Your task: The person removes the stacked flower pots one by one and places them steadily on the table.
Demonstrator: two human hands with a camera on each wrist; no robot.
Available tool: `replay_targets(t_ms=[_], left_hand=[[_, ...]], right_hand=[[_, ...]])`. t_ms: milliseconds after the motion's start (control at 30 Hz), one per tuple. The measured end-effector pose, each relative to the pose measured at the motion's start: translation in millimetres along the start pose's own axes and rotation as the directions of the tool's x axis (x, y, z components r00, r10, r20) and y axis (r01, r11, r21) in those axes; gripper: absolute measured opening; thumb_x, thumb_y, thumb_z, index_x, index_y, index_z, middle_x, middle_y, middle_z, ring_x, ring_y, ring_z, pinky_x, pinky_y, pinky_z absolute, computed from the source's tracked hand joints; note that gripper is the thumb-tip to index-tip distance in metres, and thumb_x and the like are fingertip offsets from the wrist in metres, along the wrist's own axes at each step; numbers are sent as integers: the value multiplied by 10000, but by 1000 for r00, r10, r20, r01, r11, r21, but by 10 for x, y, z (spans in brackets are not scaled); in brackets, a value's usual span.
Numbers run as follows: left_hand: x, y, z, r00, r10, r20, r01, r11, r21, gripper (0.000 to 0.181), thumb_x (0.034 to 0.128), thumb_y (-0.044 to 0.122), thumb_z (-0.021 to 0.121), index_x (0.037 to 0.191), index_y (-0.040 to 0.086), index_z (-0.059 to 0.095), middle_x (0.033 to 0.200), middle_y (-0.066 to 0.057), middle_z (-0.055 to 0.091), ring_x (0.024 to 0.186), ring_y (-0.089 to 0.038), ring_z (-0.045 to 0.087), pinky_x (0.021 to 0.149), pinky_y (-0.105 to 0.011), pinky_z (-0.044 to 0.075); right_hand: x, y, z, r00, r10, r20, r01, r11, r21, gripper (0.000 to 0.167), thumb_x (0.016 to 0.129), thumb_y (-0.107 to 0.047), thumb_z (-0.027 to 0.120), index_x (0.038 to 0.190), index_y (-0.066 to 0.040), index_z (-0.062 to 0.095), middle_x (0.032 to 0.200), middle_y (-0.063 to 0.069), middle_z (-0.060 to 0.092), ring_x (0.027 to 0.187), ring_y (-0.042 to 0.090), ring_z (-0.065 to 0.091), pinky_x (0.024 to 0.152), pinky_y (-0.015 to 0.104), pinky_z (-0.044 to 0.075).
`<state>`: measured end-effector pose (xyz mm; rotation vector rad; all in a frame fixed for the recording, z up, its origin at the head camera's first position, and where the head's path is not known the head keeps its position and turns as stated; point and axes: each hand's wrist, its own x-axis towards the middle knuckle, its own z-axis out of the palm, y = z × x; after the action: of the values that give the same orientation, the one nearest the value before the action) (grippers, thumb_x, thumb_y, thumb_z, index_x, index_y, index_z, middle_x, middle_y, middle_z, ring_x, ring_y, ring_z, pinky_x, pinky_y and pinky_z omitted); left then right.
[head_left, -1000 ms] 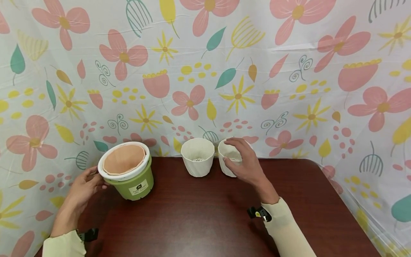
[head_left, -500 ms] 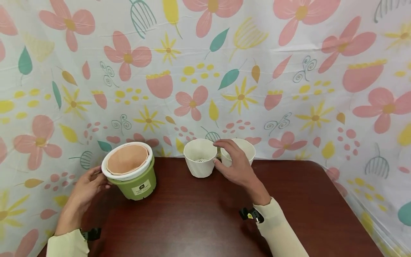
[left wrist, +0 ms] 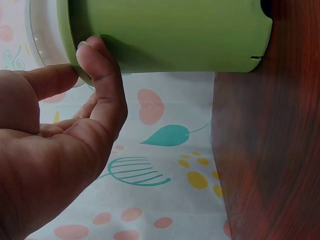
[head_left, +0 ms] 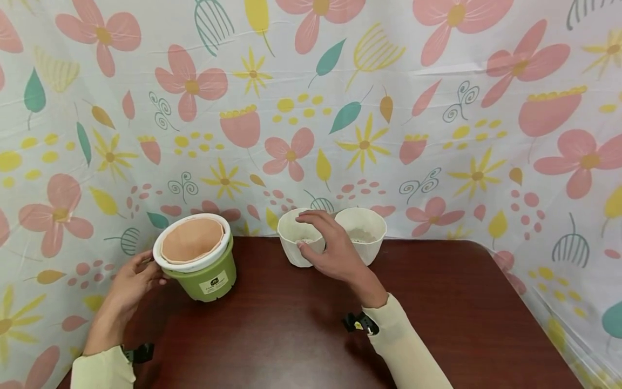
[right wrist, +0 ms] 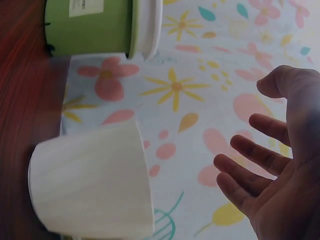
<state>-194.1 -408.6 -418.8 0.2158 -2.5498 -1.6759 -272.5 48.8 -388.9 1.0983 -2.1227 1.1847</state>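
Observation:
A green pot (head_left: 210,281) with a white label stands at the left of the table, a white-rimmed pot (head_left: 160,249) and a terracotta-coloured pot (head_left: 193,241) nested in it. My left hand (head_left: 128,286) pinches its rim from the left; the left wrist view shows thumb and finger at the green edge (left wrist: 75,55). Two cream faceted pots stand side by side at the back, the left one (head_left: 295,254) and the right one (head_left: 370,249). My right hand (head_left: 337,254) hovers at the left cream pot with fingers spread and nothing in them; the right wrist view shows this hand (right wrist: 275,160) apart from a cream pot (right wrist: 95,185).
A dark red-brown table (head_left: 272,335) lies beneath everything. Behind it and at both sides hangs a white curtain (head_left: 311,119) printed with flowers and leaves, close to the backs of the pots.
My right hand has moved left, from over the right cream pot to the left one, uncovering the right pot. My left hand has kept its hold, and the pots stand where they were.

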Motion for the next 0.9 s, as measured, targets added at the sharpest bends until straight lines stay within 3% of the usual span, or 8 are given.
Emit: replay_targets(t_ms=[333, 633, 900], left_hand=[[8, 4, 26, 1000, 16, -6, -16, 1000, 6, 740, 1142, 384, 478, 1630, -101, 205, 1229, -45, 597, 927, -58, 669, 805, -273, 613], [0, -9, 24, 1000, 6, 14, -6, 1000, -4, 727, 1146, 354, 476, 1629, -109, 192, 1180, 47, 610, 919, -49, 670, 816, -279, 611], [-10, 12, -7, 1000, 16, 13, -16, 1000, 13, 749, 1146, 380, 462, 1635, -109, 174, 1186, 15, 600, 917, -43, 669, 808, -288, 613]], right_hand=[[165, -167, 160, 998, -62, 33, 62, 998, 0, 430, 941, -167, 745, 1362, -142, 661, 1404, 38, 612, 1371, 160, 537, 1138, 371, 457], [250, -271, 261, 994, -67, 91, 68, 998, -3, 403, 978, -212, 719, 1371, -163, 648, 1390, -11, 592, 1315, 141, 552, 1115, 366, 474], [405, -369, 360, 986, -106, 127, 109, 994, -20, 420, 987, -217, 723, 1393, -145, 642, 1410, 10, 596, 1314, 134, 560, 1106, 320, 477]])
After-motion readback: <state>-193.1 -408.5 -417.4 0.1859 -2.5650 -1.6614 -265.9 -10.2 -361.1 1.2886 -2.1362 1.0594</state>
